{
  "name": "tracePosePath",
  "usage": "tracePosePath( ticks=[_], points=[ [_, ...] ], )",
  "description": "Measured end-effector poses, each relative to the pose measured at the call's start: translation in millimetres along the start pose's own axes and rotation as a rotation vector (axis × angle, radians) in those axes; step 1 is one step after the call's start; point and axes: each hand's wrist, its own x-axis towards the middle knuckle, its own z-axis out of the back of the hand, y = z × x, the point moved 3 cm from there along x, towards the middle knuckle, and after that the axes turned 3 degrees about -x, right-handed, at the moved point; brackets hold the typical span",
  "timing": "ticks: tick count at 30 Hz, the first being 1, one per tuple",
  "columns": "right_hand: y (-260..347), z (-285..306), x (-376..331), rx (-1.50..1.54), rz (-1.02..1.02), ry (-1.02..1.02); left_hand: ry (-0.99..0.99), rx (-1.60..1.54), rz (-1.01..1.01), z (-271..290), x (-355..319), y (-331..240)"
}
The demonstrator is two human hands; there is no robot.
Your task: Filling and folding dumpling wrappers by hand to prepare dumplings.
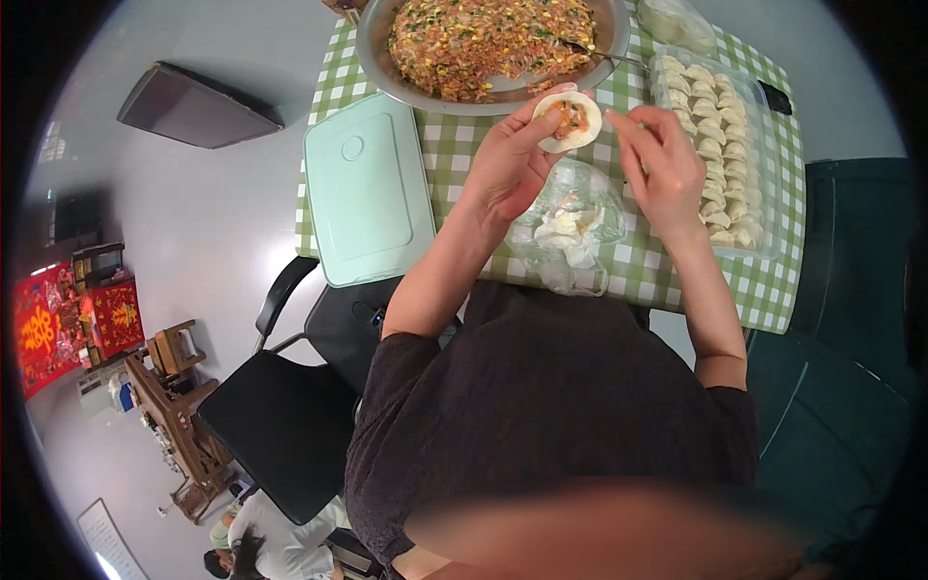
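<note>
Upper centre of frame: left hand (507,164) cups a round dumpling wrapper (567,121) in curled fingers, palm up, with a dab of orange-pink filling in the middle. The wrapper sits just below the rim of the big metal bowl (387,72).

Right hand (662,164) is just beside the wrapper, fingers pinched together. It looks to be gripping a thin utensil, but what it is stays too small to tell.

Handling, as a judgement: the wrapper is thin raw dough, so light, soft, floppy, a bit tacky, and it tears easily. It is best supported from underneath on the fingers and pinched only at the bare edge, never through the wet centre. The filling looks loose and moist and could spill if the wrapper tilts.

Containers:
- Metal bowl, top centre: heaped with chopped mixed filling (483,39) in orange, yellow and green; a utensil handle (604,55) rests on its right rim.
- Clear plastic tray (764,145), upper right: rows of finished folded dumplings (710,145), nearly full.
- Clear plastic bag (575,227), centre, below the hands: a few white wrappers left inside.
- Pale green lid (367,188), flat, left of the hands, nothing on it.

All of it sits on a green-and-white checked tablecloth (464,145).
</note>
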Motion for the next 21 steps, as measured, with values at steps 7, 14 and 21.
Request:
tracePosePath(
  ticks=[7,14,21],
  points=[
    [-17,-20,0,0.624,-0.567,0.149,0.107,0.097,0.071,6,-4,12],
    [-14,-26,-12,0.734,-0.612,0.151,0.052,0.001,0.123,8,-6,20],
    [11,-16,-15,0.477,-0.484,0.064,-0.043,0.133,0.038,17,-4,35]
  ],
)
